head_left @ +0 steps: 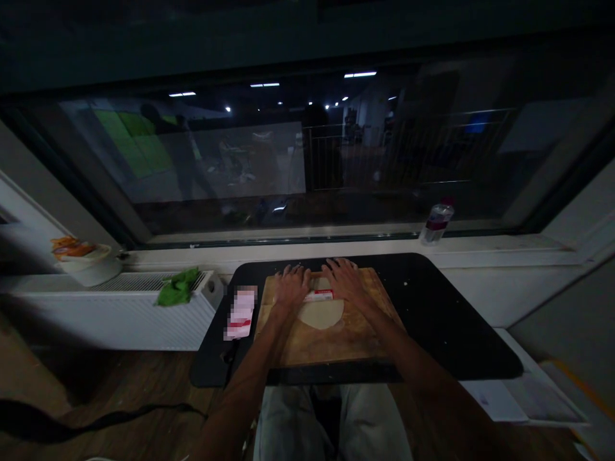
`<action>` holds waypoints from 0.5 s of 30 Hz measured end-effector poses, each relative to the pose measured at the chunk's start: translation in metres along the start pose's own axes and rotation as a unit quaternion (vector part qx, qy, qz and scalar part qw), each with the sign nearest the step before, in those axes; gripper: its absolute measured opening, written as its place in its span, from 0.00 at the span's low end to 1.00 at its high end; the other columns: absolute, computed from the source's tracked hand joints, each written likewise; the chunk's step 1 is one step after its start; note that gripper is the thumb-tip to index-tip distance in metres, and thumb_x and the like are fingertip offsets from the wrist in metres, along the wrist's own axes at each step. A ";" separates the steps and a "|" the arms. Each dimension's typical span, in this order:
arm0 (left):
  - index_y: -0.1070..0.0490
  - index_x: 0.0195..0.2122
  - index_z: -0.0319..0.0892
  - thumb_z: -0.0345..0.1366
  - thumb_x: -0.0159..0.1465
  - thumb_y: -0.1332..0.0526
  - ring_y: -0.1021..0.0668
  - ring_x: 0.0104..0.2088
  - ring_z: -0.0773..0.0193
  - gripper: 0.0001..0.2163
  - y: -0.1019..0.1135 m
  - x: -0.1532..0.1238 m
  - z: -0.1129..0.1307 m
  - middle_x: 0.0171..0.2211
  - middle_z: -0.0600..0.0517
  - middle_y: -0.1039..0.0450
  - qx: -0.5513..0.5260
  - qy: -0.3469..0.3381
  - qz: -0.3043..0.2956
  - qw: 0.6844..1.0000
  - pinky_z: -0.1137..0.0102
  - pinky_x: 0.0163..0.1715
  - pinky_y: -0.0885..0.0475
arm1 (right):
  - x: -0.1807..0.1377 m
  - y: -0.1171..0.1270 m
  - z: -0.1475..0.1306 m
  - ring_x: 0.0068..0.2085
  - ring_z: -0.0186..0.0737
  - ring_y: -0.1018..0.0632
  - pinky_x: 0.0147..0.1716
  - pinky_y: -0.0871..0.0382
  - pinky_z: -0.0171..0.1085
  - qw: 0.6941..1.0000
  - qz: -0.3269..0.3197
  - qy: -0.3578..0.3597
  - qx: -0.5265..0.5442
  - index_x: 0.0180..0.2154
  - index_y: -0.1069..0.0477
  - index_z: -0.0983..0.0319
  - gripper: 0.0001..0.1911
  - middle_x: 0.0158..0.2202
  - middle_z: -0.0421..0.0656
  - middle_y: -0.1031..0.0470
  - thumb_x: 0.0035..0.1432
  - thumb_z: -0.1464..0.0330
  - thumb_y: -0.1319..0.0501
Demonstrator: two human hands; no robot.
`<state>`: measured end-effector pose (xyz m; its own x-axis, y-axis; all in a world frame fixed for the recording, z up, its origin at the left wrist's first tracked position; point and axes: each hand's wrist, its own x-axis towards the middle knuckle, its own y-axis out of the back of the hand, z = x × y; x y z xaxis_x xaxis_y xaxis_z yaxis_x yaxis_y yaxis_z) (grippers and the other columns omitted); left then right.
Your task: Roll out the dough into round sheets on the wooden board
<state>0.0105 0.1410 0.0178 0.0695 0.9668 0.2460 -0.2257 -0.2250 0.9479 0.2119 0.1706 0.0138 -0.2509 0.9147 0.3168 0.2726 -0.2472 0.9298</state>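
Observation:
A flat, rounded sheet of pale dough (321,315) lies on a wooden board (307,351) in front of me. Across the dough, between my hands, shows a strip with a red-and-white label (321,295); I cannot tell whether it belongs to a rolling pin. My left hand (292,285) rests palm down at the upper left of the dough, fingers stretched forward. Opposite it, my right hand (343,280) lies palm down at the upper right, fingers spread toward the board's far edge. Whatever is under the palms is hidden.
The board sits on a black table (446,326). A pink-and-white packet (241,314) is left of the board. Beyond, a bottle (437,221) stands on the windowsill (384,248). A green cloth (177,287) and a white bowl (91,266) rest on the radiator (144,314).

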 end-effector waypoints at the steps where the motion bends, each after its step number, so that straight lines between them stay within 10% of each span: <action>1: 0.18 0.59 0.44 0.44 0.85 0.53 0.23 0.70 0.45 0.23 0.000 0.007 -0.002 0.65 0.40 0.17 -0.003 0.006 0.005 1.000 0.47 0.69 0.31 | 0.007 0.000 0.001 0.67 0.55 0.25 0.70 0.37 0.54 1.000 0.007 -0.004 -0.001 0.68 0.22 0.57 0.28 0.67 0.54 0.19 0.86 0.56 0.54; 15: 0.16 0.55 0.40 0.42 0.85 0.51 0.22 0.69 0.47 0.23 -0.015 0.075 -0.015 0.61 0.39 0.15 0.025 0.021 0.008 0.999 0.54 0.68 0.29 | 0.073 -0.008 0.010 0.66 0.55 0.25 0.67 0.34 0.51 0.997 -0.038 -0.064 0.010 0.59 0.17 0.60 0.30 0.63 0.55 0.18 0.87 0.59 0.56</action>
<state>0.0045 0.2192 0.0186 0.0256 0.9670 0.2535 -0.1779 -0.2452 0.9530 0.2004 0.2422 0.0277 -0.1510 0.9642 0.2178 0.2760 -0.1705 0.9459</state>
